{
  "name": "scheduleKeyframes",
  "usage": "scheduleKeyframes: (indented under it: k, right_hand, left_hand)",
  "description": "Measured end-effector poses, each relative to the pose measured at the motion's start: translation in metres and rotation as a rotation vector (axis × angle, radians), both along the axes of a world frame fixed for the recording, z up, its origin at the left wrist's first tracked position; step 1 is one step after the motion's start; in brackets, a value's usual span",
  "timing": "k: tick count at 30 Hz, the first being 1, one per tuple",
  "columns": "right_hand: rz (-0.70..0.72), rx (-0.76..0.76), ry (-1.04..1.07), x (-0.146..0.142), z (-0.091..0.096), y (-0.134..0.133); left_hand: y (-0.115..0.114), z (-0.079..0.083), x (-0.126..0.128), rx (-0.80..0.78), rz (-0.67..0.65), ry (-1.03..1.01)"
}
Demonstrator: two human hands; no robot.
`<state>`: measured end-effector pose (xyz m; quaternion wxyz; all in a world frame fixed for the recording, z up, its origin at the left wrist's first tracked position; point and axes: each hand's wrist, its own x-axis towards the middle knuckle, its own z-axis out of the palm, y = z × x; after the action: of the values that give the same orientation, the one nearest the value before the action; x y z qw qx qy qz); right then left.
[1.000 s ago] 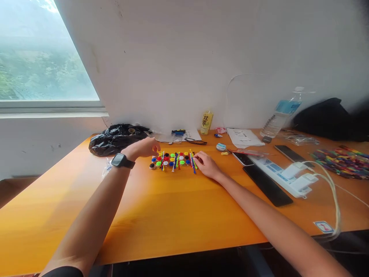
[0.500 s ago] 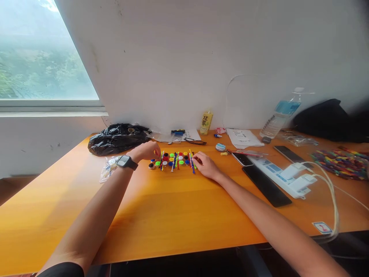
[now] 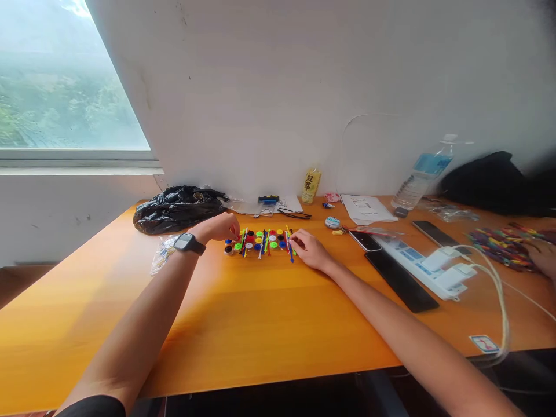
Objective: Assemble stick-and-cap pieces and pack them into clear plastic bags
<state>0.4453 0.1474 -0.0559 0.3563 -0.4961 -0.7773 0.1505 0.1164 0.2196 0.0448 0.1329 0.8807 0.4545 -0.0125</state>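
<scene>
Small round coloured discs (image 3: 258, 247) lie in rows on the wooden table, with thin coloured plastic sticks (image 3: 265, 241) laid between groups of them. Over the left end of the rows is my left hand (image 3: 223, 226), a dark watch (image 3: 189, 243) on its wrist. Its fingers are bent and pressed together; what they hold, if anything, is hidden. At the right end, the closed fingertips of my right hand (image 3: 310, 249) touch the last bunch of sticks (image 3: 290, 245). Whether they grip one I cannot make out. A black disc (image 3: 228, 250) sits at the near left corner.
A black plastic bag (image 3: 174, 211) and a small clear bag (image 3: 163, 253) lie left. Behind stands a yellow drink carton (image 3: 310, 186). On the right are phones, a power strip (image 3: 419, 263), a water bottle (image 3: 423, 174) and another person's hand (image 3: 542, 255) at a multicoloured pile (image 3: 499, 246).
My left hand has shifted slightly left and down over the discs. My right hand stays by the right-hand sticks. Another person's hand has come in at the right edge.
</scene>
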Motion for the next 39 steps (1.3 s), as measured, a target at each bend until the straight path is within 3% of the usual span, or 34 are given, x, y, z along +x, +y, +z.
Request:
scheduleKeyframes:
  k: [7, 12, 17, 22, 28, 32, 36, 39]
  right_hand:
    - [0.005, 0.01, 0.009, -0.002, 0.002, -0.001]
    - [-0.003, 0.002, 0.004, -0.002, 0.003, -0.001]
    - [0.0, 0.003, 0.011, -0.002, 0.003, -0.002]
    - [0.002, 0.015, 0.003, -0.002, 0.002, -0.002]
    - [0.003, 0.01, 0.002, -0.001, 0.002, -0.002]
    - [-0.004, 0.004, 0.01, -0.002, 0.003, -0.003]
    - [0.007, 0.005, -0.002, -0.002, 0.003, -0.003]
    - [0.009, 0.012, 0.005, -0.001, 0.003, -0.003]
  left_hand:
    - [-0.009, 0.026, -0.006, 0.027, -0.035, -0.044]
    - [-0.052, 0.046, 0.034, -0.043, -0.219, -0.124]
    - [-0.096, 0.033, 0.088, -0.115, -0.43, -0.136]
    - [-0.109, 0.011, 0.106, -0.204, -0.378, 0.003]
    - [-0.103, 0.013, 0.097, -0.193, -0.358, 0.054]
    - [-0.078, 0.021, 0.072, -0.147, -0.332, -0.017]
    - [-0.041, 0.024, 0.034, 0.011, -0.149, -0.067]
    - [-0.02, 0.015, 0.014, 0.1, 0.047, -0.044]
